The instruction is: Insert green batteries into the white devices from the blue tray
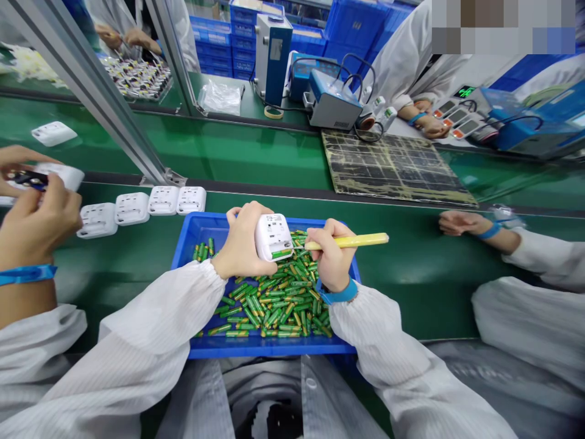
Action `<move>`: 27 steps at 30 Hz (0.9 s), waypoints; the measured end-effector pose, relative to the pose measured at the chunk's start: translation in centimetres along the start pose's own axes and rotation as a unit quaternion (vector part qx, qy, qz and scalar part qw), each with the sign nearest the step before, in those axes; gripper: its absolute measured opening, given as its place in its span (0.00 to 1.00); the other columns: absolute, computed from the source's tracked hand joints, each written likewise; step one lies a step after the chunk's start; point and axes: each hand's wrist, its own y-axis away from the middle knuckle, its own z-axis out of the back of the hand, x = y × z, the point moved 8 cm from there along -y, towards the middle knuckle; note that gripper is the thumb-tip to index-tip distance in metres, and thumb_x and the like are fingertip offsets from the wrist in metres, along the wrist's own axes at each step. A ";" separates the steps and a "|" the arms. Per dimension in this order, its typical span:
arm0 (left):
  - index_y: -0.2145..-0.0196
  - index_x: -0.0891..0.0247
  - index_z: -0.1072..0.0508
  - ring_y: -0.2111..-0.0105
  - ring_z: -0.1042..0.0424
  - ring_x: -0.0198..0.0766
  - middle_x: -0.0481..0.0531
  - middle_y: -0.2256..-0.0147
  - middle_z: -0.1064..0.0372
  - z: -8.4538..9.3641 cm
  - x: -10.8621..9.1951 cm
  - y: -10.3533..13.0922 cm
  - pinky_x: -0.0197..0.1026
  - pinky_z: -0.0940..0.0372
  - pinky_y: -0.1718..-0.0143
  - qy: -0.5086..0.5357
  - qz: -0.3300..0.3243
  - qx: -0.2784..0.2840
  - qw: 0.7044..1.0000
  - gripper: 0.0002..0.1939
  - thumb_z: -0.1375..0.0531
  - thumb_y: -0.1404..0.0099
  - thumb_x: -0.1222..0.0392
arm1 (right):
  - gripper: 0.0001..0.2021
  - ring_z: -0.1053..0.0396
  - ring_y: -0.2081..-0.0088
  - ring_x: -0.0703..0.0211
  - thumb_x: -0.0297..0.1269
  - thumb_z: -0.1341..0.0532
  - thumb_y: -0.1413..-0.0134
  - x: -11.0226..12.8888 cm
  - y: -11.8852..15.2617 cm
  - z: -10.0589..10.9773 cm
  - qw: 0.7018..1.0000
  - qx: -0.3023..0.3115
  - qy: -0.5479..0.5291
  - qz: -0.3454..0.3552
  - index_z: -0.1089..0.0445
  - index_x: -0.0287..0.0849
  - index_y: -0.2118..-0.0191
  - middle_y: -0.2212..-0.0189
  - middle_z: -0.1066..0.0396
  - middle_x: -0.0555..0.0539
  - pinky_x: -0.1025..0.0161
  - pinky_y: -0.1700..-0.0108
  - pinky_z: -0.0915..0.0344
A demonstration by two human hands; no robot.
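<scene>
My left hand is closed around a small white plastic device, tilted so its back faces me. Along the device's lower edge a green battery shows in a slot. Between the fingers of my right hand is a yellow-handled tool like a screwdriver, its thin metal tip at the device's lower right edge. Both hands are above a blue tray holding many loose green and gold batteries.
Several white devices stand in a row left of the tray. A co-worker's hands handle another device at far left; a co-worker's hand rests at right. Beyond the bench edge lie a dark scuffed board and a metal post.
</scene>
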 end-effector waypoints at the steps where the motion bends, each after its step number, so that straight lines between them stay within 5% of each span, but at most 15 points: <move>1: 0.56 0.60 0.39 0.58 0.34 0.46 0.49 0.59 0.36 0.0 0.0 0.0 0.53 0.48 0.50 0.003 -0.002 0.000 1.000 0.33 0.37 0.64 0.57 | 0.20 0.49 0.87 0.69 0.32 0.36 0.53 0.1 0.0 0.0 1.000 -0.001 0.003 0.004 0.47 0.45 0.86 0.91 0.46 0.59 0.67 0.82 0.51; 13: 0.57 0.60 0.38 0.59 0.36 0.46 0.49 0.59 0.36 0.2 0.1 0.0 0.53 0.47 0.51 0.015 0.014 -0.009 1.000 0.33 0.38 0.64 0.57 | 0.20 0.49 0.87 0.68 0.31 0.36 0.54 0.1 0.1 -0.1 1.000 0.015 -0.024 -0.012 0.48 0.45 0.86 0.92 0.46 0.59 0.66 0.81 0.50; 18: 0.57 0.61 0.38 0.59 0.34 0.46 0.50 0.60 0.36 0.3 -0.2 0.2 0.52 0.46 0.52 0.001 -0.010 -0.021 1.000 0.32 0.39 0.64 0.58 | 0.20 0.48 0.87 0.68 0.33 0.36 0.51 -1.6 0.0 -0.9 0.992 0.024 -0.076 -0.099 0.47 0.45 0.84 0.92 0.46 0.59 0.66 0.77 0.43; 23: 0.57 0.62 0.37 0.58 0.33 0.48 0.53 0.60 0.35 -0.3 -0.5 0.2 0.56 0.49 0.51 -0.114 -0.065 -0.036 0.991 0.29 0.40 0.61 0.58 | 0.22 0.48 0.85 0.68 0.38 0.34 0.51 -3.4 0.1 -2.3 0.951 0.059 -0.193 -0.235 0.49 0.45 0.83 0.93 0.48 0.58 0.68 0.75 0.39; 27: 0.56 0.63 0.36 0.55 0.33 0.51 0.56 0.59 0.32 -1.4 -0.2 -0.1 0.59 0.52 0.48 -0.209 -0.082 -0.011 0.974 0.27 0.40 0.57 0.57 | 0.21 0.45 0.83 0.69 0.41 0.30 0.52 -3.2 0.3 -2.8 0.943 0.067 -0.206 -0.254 0.44 0.45 0.81 0.90 0.44 0.58 0.70 0.73 0.37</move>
